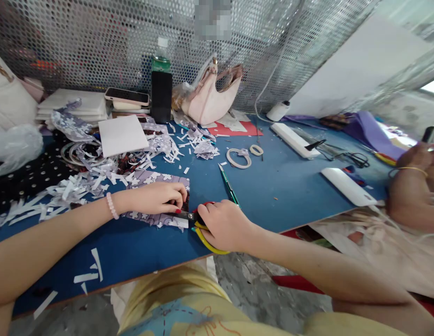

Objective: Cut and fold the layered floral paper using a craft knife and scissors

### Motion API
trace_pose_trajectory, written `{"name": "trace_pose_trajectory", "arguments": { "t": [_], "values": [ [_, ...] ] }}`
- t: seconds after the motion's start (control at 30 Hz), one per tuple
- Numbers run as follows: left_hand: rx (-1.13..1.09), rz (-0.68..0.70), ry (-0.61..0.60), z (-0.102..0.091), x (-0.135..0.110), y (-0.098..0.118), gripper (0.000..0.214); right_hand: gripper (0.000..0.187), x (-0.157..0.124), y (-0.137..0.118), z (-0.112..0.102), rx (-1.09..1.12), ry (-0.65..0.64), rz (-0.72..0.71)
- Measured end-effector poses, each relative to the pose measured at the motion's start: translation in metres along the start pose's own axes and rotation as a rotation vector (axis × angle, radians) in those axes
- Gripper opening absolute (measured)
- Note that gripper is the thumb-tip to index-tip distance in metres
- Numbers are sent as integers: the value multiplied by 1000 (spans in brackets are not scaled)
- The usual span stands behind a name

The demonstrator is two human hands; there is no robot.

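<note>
My left hand (157, 198) lies with curled fingers on a purple flowered sheet (150, 179) on the blue table (290, 186), pressing its near edge. My right hand (224, 224) is closed round the red and yellow handles of scissors (203, 228). The dark blades point left and meet the sheet's edge just under my left fingertips. A beaded bracelet sits on my left wrist.
Paper strips (84, 179) litter the left side. A white card (122, 134), a phone (127, 95), a dark bottle (161, 91) and a pink bag (212, 95) stand behind. Tape rings (238, 157), a green-handled tool (228, 184) and white bars (348, 186) lie right. Another person's arm (413, 186) is at far right.
</note>
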State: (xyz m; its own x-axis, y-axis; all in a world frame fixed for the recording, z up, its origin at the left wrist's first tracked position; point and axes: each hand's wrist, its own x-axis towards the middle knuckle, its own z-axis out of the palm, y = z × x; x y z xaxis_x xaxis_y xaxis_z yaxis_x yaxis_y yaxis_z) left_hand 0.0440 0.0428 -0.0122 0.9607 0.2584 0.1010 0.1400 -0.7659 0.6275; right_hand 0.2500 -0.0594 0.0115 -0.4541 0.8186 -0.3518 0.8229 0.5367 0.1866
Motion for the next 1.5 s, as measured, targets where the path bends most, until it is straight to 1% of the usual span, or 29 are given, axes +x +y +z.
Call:
{"name": "trace_pose_trajectory", "arguments": {
  "t": [0.1,0.33,0.63,0.8,1.0,1.17,1.27,1.33,1.4,1.43,1.5],
  "values": [
    [8,6,2,1,0,0,13,28,2,0,1,-12,3,-10],
    [37,10,-9,-1,-1,1,13,33,8,1,1,-37,-61,-37],
    [34,6,-23,-1,-3,2,16,34,10,2,-1,-44,-11,-60],
    [24,5,-28,-2,-3,2,16,35,11,2,-3,-63,-25,-68],
    [-41,-6,-1,0,-2,0,14,35,12,1,-4,-64,-72,-71],
    [-85,-17,26,-1,-3,0,12,35,13,3,-4,-77,-41,-93],
    [-123,-40,104,-2,-3,-1,12,33,14,5,-3,-71,-29,-110],
    [-141,-85,208,-1,-4,-8,13,31,12,7,-1,-59,-15,-105],
    [-145,-166,368,1,-4,-19,13,29,11,9,2,-40,5,-93],
    [-139,-222,476,2,-5,-26,14,29,9,10,3,-30,13,-81],
    [-108,-329,705,3,-7,-36,30,28,7,12,5,-14,17,-47]
  ]
}}
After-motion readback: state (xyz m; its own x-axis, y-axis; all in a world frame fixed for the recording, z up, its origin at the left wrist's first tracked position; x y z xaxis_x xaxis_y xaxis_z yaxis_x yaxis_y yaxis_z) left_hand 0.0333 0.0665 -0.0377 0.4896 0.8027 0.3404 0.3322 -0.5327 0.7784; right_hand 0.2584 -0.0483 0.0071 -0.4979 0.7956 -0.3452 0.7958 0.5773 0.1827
